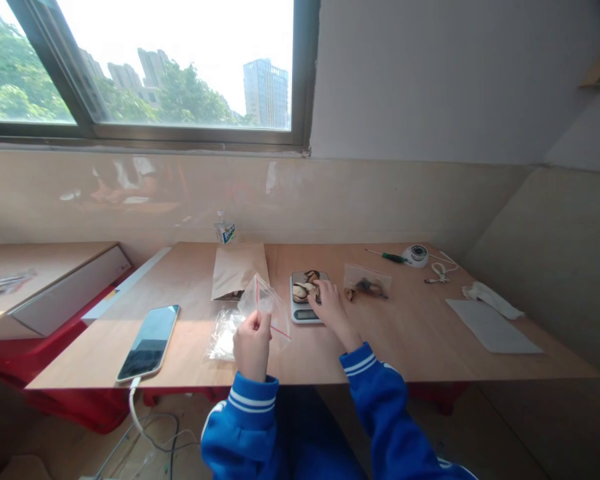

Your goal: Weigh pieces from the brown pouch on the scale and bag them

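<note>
My left hand is closed in a pinch on a clear zip bag with red seal lines, held upright above the table. Under that hand lies a pile of clear plastic bags. A small white digital scale stands at the middle of the table, bearing dark-and-pale dried mushroom slices. Over its right side reaches my right hand, fingers apart and touching the slices. Just right of it, a small loose piece lies beside a clear zip bag of dark dried pieces.
Behind the left hand lies a brown paper bag, with a clear bottle against the wall. A phone on a cable is at left. To the right are a screwdriver, a white camera, a cable, and white sheets.
</note>
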Action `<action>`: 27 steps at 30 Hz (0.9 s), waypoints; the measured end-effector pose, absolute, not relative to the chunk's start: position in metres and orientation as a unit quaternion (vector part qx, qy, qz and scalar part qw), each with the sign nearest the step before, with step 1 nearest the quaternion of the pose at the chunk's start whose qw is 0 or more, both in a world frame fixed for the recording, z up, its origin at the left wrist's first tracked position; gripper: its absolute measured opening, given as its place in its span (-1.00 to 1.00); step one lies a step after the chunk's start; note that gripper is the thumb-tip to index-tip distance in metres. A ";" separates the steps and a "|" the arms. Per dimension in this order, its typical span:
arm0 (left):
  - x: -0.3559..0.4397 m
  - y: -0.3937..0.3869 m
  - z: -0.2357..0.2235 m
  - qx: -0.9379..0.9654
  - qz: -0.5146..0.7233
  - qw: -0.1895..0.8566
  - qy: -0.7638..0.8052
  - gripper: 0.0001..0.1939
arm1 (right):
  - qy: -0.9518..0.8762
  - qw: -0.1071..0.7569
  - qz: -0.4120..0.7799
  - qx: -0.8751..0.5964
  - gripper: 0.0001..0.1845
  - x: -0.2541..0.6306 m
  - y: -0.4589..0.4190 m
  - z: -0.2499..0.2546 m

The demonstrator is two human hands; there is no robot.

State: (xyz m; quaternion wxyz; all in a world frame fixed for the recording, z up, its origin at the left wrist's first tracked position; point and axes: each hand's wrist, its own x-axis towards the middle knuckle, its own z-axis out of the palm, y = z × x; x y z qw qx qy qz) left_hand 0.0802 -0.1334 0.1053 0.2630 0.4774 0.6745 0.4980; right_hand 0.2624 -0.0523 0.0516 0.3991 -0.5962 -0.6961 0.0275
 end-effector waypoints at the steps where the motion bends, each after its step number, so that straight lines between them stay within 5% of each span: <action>1: 0.082 -0.131 0.106 0.482 0.491 0.262 0.677 -0.62 | -0.703 0.375 0.017 -0.605 -0.66 0.265 -0.048 0.047; 5: 0.087 -0.127 0.104 0.492 0.470 0.268 0.682 -0.63 | -0.699 0.329 0.014 -0.635 -0.69 0.266 -0.040 0.037; 8: 0.091 -0.128 0.103 0.496 0.452 0.278 0.687 -0.60 | -0.644 0.399 0.044 -0.651 -0.72 0.265 -0.048 0.046; 12: 0.097 -0.130 0.101 0.509 0.427 0.289 0.689 -0.58 | -0.579 0.532 0.238 -0.571 -0.64 0.257 -0.069 0.083; 16: 0.103 -0.131 0.097 0.520 0.453 0.286 0.665 -0.57 | -0.632 0.470 0.368 -0.494 -0.63 0.244 -0.092 0.129; 21: 0.099 -0.134 0.087 0.495 0.518 0.290 0.634 -0.57 | -0.742 0.347 0.320 -0.476 -0.57 0.241 -0.101 0.149; 27: 0.096 -0.133 0.074 0.438 0.615 0.409 0.513 -0.49 | -0.699 0.438 0.139 -0.547 -0.67 0.244 -0.058 0.092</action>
